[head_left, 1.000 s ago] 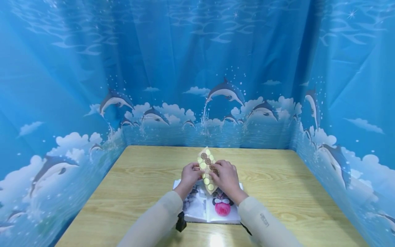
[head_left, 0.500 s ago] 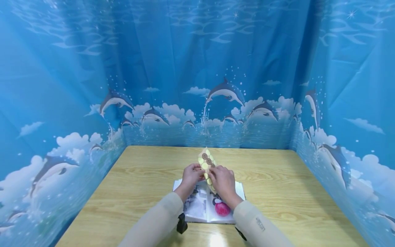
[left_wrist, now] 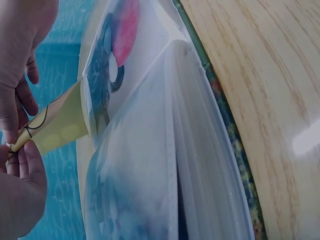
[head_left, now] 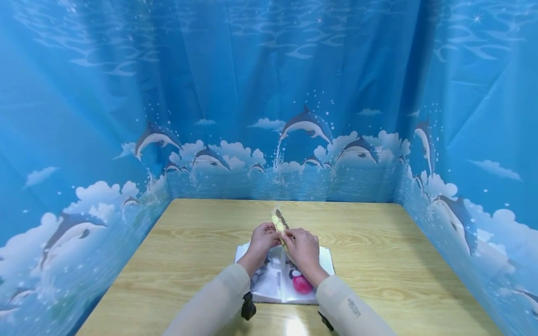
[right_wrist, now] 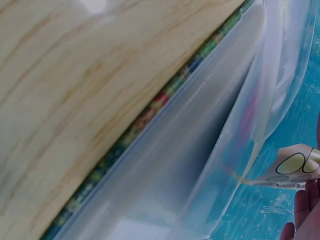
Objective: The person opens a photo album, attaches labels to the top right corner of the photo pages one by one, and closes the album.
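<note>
A cream sheet of round yellow and brown stickers [head_left: 277, 220] is held up over an open album, bent into a narrow curve. My left hand [head_left: 261, 242] pinches its left edge between thumb and fingers. From the right, my right hand [head_left: 303, 248] pinches the sheet near its middle, the fingertips of both hands close together. In the left wrist view the sticker sheet [left_wrist: 67, 117] shows its pale yellow face and a folded edge. Below the hands lies the album [head_left: 269, 285], with clear page sleeves, a grey picture on the left and a pink ball shape on the right.
The album rests on a wood-grain table [head_left: 185, 261] near its front edge. Blue curtains [head_left: 235, 93] printed with dolphins stand behind the table and along both sides. A black strap piece [head_left: 248, 306] sits at the left wrist.
The right hand has moved left, closer to the left hand. The sticker sheet has gone from flat and facing up to bent and narrow. The left hand has hardly moved.
</note>
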The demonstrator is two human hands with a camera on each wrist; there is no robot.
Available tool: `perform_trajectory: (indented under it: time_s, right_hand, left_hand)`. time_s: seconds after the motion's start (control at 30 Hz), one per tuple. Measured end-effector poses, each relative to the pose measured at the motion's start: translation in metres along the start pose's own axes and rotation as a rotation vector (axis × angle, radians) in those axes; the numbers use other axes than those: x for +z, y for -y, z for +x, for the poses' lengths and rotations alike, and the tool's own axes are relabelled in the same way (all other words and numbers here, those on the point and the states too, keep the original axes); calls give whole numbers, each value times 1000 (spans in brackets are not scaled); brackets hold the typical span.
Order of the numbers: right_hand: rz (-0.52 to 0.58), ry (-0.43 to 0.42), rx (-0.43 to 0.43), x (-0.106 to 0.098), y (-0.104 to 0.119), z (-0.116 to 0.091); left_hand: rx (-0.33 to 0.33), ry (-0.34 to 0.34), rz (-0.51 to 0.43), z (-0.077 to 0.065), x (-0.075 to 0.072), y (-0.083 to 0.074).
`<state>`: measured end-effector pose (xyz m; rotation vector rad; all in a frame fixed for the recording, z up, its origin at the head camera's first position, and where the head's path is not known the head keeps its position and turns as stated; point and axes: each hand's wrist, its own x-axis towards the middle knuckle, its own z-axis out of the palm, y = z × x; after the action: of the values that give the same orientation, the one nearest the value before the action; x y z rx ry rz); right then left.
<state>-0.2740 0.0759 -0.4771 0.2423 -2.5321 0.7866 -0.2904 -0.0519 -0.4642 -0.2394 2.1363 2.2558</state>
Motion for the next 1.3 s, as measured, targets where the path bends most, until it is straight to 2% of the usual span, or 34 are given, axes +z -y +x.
perform_trajectory:
  time_s: [0.5, 1.0, 1.2, 1.3]
  right_hand:
    - [84, 41, 68, -4, 2, 1]
    - [109, 50, 76, -6, 2, 3]
    - [117, 48, 75, -6, 1, 2]
    - [125, 55, 97, -5, 0, 3]
  left_hand:
    - [11, 33, -7, -1, -1, 0]
    - [22, 55, -21, -1, -2, 1]
    - [51, 68, -21, -1, -3, 1]
    - [43, 67, -22, -1, -3, 0]
